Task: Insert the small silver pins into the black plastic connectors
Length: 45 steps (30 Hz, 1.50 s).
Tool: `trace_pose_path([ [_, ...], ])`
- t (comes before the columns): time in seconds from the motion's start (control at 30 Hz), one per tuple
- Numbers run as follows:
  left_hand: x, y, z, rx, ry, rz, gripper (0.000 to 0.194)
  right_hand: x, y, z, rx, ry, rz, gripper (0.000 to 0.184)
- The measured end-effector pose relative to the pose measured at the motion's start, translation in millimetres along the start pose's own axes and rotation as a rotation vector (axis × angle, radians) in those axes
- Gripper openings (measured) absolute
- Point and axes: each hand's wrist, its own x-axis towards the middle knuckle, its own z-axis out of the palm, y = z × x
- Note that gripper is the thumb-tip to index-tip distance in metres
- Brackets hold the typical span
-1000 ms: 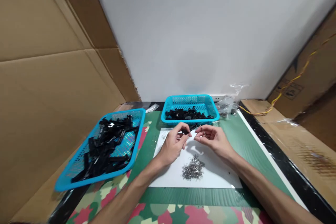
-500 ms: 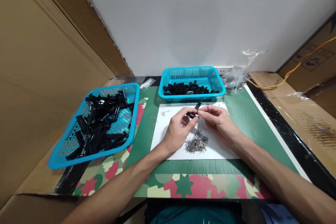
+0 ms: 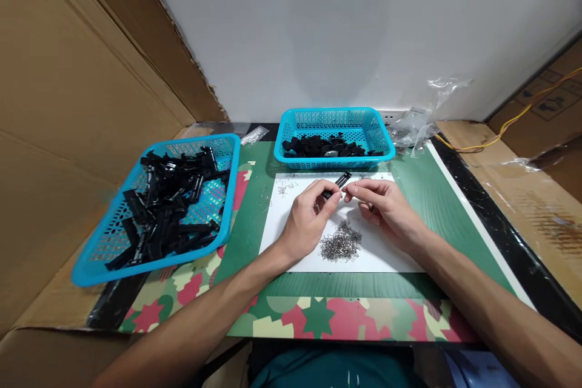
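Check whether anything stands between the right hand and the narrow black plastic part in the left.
Nothing visible does: the right hand is close beside the narrow black plastic part in the left hand. The heap of small metal wire pieces lies on the white sheet, outside that gap.

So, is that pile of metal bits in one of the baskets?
No, the pile lies on the white paper.
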Motion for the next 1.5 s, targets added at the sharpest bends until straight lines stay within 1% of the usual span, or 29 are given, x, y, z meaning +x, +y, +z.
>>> trace_pose_path([
  [0.2, 1, 1, -2.5, 0.032, -0.052, -0.010, 0.022, 3, 2, -8, -0.164, 0.001, -0.106, 0.032],
  [0.33, 1, 2, -3.1, 0.051, -0.089, -0.007, 0.022, 4, -1, -11, -0.322, -0.004, -0.225, 0.027],
  [0.4, 1, 2, -2.9, 0.048, -0.101, -0.002, 0.022, 4, -3, -12, -0.371, -0.021, -0.256, 0.025],
  [0.6, 0, 2, -4.9, 0.051, -0.132, 0.000, 0.021, 5, -1, -16, -0.359, -0.042, -0.261, 0.021],
  [0.73, -1, 2, -7.9, 0.049, -0.149, 0.026, 0.023, 4, 0, -16, -0.343, 0.043, -0.334, 0.017],
  [0.8, -2, 1, -8.2, 0.040, -0.123, 0.045, 0.023, 1, -1, -14, -0.380, 0.102, -0.397, 0.015],
  [0.87, -2, 0, -7.4, -0.005, -0.089, 0.031, 0.024, -3, -3, -12, -0.462, 0.155, -0.491, 0.012],
  [0.97, -2, 0, -5.7, -0.142, -0.054, -0.024, 0.040, -10, -5, -9, -0.623, 0.189, -0.656, 0.008],
  [1.07, -2, 1, -5.2, -0.275, -0.061, -0.064, 0.053, -14, -4, -6, -0.726, 0.163, -0.763, 0.011],
  [1.17, -2, 2, -5.9, -0.362, -0.090, -0.118, 0.054, -15, -2, -5, -0.752, 0.138, -0.869, 0.016],
  [1.27, -2, 1, -6.6, -0.430, -0.119, -0.172, 0.058, -13, -2, -5, -0.753, 0.110, -0.983, 0.016],
  [1.33, -2, 1, -6.7, -0.449, -0.119, -0.184, 0.062, -11, -2, -6, -0.781, 0.083, -1.045, 0.016],
  [1.4, -1, 1, -6.6, -0.453, -0.110, -0.177, 0.061, -11, -2, -8, -0.824, 0.072, -1.105, 0.016],
  [1.5, 0, 1, -6.4, -0.448, -0.098, -0.165, 0.059, -10, -1, -10, -0.876, 0.077, -1.138, 0.016],
])
